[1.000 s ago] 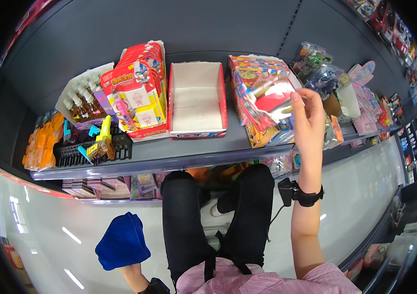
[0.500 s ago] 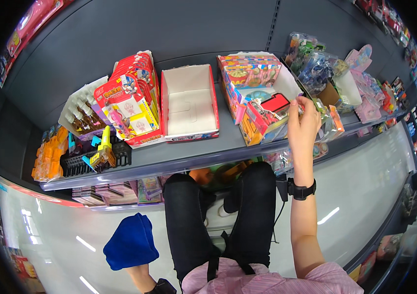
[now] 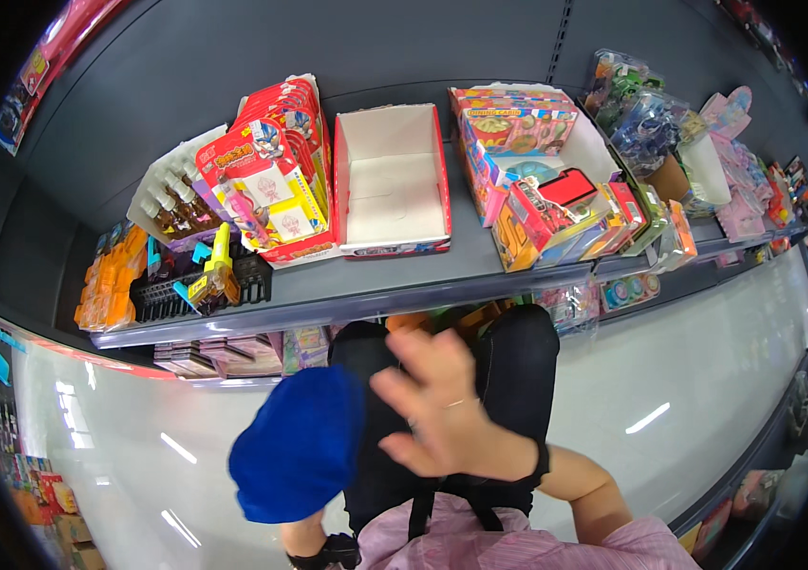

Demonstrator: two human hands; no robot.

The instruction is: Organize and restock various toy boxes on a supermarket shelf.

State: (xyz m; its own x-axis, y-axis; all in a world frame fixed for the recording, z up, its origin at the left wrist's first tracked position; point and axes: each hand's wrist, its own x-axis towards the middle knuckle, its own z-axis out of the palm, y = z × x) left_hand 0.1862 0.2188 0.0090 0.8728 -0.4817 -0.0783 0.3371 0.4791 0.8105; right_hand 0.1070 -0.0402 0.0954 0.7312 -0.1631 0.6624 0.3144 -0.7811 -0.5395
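Hovering over the lap, the right hand [image 3: 442, 408] has left the right-hand open display box [image 3: 494, 180], at whose front corner it was half a second ago, and now stands just beside the blue cloth [image 3: 300, 446]. That cloth has also come in from the person's left toward the thighs, and lies over the left hand [image 3: 303, 535]. One cloth shows, along with two black wristbands [image 3: 542, 465], one on each wrist, and two legs in dark trousers [image 3: 526, 375]. On the grey shelf [image 3: 475, 258] stand one red display box of carded toys [image 3: 271, 166], one red-and-white open carton [image 3: 394, 180] and one black basket [image 3: 152, 302]; the orange packs [image 3: 110, 285] overlap too much to count. One red-and-black item [image 3: 568, 188] lies in the front of the right-hand box. The right forearm bends inward from the lower right, its hand blurred, fingers spread and grasping nothing, pointing up and leftward with the thumb lower. The left forearm rises from the lower edge; its fingers are hidden under the cloth, so their grip cannot be told.
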